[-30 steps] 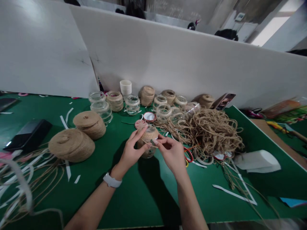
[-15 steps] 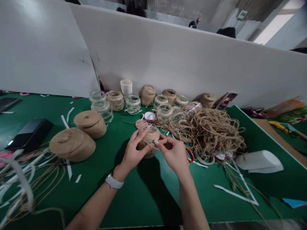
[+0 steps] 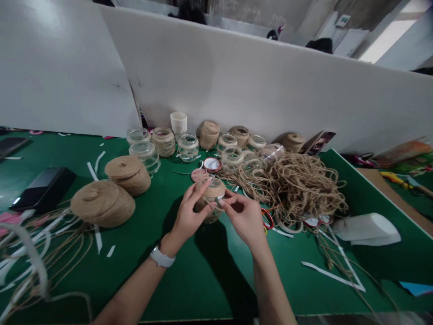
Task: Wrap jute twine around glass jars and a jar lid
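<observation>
A glass jar (image 3: 212, 186) stands on the green table in front of me, with jute twine wound around its upper part. My left hand (image 3: 192, 212) curves around the jar's left side, fingers over the top and thumb against the front. My right hand (image 3: 244, 215) is at the jar's right side, thumb and forefinger pinched on a strand of twine at the front. The fingers partly cover the strand. Just beyond the jar lie a pink round piece (image 3: 199, 174) and a red-rimmed white lid (image 3: 212, 164). Red-handled scissors (image 3: 268, 219) show beside my right hand.
A heap of loose twine (image 3: 304, 187) lies to the right, near a white roll (image 3: 368, 229). Glass jars (image 3: 232, 159), some twine-wrapped, line the back by a white partition (image 3: 257, 85). Two twine-covered jars (image 3: 103, 205) and a black device (image 3: 42, 189) sit left.
</observation>
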A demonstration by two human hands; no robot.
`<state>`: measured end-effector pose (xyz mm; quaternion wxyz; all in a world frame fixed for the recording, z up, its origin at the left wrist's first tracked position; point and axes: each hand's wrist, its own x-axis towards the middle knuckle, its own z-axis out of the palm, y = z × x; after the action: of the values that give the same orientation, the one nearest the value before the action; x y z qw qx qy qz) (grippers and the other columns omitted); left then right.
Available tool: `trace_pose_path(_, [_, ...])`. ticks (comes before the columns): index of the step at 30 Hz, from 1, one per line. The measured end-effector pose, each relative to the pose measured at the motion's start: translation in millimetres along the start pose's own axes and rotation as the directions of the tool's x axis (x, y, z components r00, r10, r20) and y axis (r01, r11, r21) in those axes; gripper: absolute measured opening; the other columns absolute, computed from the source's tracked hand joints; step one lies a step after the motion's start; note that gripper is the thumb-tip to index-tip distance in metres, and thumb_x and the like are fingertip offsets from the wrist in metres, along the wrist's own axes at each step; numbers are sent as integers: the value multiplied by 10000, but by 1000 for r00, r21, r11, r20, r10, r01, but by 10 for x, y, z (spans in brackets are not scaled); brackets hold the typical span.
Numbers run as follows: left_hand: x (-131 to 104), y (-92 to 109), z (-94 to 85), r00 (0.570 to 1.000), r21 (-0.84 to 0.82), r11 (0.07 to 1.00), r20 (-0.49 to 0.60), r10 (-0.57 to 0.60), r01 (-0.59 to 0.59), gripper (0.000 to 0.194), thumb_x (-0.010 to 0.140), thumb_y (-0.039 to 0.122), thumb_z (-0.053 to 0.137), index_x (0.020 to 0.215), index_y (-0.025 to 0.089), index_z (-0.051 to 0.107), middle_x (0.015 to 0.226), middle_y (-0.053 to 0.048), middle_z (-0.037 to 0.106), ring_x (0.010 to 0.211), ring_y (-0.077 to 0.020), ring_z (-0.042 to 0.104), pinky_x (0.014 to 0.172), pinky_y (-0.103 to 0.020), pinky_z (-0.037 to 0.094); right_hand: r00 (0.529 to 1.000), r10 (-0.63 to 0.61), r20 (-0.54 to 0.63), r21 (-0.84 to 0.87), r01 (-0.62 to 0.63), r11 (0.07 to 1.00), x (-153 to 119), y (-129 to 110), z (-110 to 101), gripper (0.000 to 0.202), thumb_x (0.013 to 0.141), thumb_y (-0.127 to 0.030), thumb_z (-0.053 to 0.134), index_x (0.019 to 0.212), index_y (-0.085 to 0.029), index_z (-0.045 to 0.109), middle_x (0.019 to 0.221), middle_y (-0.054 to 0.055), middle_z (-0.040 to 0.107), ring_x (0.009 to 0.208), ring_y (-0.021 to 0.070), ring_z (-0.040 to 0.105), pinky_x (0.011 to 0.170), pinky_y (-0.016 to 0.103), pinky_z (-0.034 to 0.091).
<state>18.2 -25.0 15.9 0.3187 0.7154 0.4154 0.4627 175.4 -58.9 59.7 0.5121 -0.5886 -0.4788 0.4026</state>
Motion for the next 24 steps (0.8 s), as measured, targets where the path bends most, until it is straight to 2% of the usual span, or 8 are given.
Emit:
trace_pose_path(3, [-10, 10, 2, 1000, 18, 1000, 18, 6, -6, 549, 875, 391, 633, 1398, 303, 487, 1394, -100, 484, 1312, -282, 462, 1120, -471, 361, 1000, 19, 7, 23, -19, 1000, 2, 0, -16, 194, 708, -381, 725, 656, -196, 698, 1105, 140, 732, 1088, 314, 674, 937, 426, 520])
trace_pose_path(6, [-2, -2, -14, 999, 21, 1000, 31, 15, -15, 555, 875, 385, 635, 1402, 311, 478, 1400, -94, 479, 1314, -275, 464, 1122, -461, 361, 1000, 1, 26, -4, -1, 1000, 15, -2, -30, 185, 721, -381, 724, 673, -202, 710, 1038, 114, 756, 1112, 305, 664, 947, 413, 519])
trace_pose_path(10, [2, -12, -50, 1000, 37, 999, 18, 17, -18, 570, 879, 393, 630, 1414, 306, 455, 1372, -93, 499, 1304, -264, 478, 1104, -439, 387, 998, -20, 52, 31, 18, 999, -7, 24, -32, 227, 731, -406, 726, 790, -187, 723, 1064, 116, 749, 1080, 286, 681, 929, 398, 543])
trace_pose_path(12, [-11, 3, -54, 1000, 70, 997, 17, 13, -14, 571, 873, 414, 634, 1406, 302, 461, 1364, -95, 499, 1293, -264, 490, 1098, -436, 395, 999, -35, 11, 21, 35, 999, -49, 49, -30, 261, 750, -410, 712, 881, -185, 720, 1094, 113, 740, 1017, 264, 708, 909, 391, 560])
trace_pose_path(16, [-34, 38, -24, 1000, 137, 991, -23, 7, -4, 546, 871, 439, 631, 1377, 291, 488, 1333, -95, 509, 1264, -264, 517, 1076, -425, 423, 986, -122, -111, -181, 101, 978, -147, 76, -23, 214, 803, -382, 663, 921, -224, 745, 1041, 75, 759, 942, 247, 729, 904, 387, 564])
trace_pose_path(20, [-30, 41, 3, 998, 181, 983, -57, 10, 1, 542, 874, 437, 625, 1377, 293, 484, 1332, -93, 513, 1265, -271, 515, 1075, -432, 424, 974, -194, -120, -253, 159, 954, -188, 58, 21, 228, 819, -368, 652, 978, -246, 762, 1041, 60, 759, 952, 253, 726, 916, 390, 559])
trace_pose_path(24, [-34, 42, 15, 997, 187, 982, -68, 33, -20, 528, 887, 441, 607, 1377, 290, 484, 1328, -96, 511, 1260, -261, 520, 1061, -411, 440, 969, -199, -146, -267, 155, 951, -189, 54, 76, 265, 838, -374, 635, 1029, -234, 756, 1077, 66, 748, 960, 252, 726, 908, 382, 561])
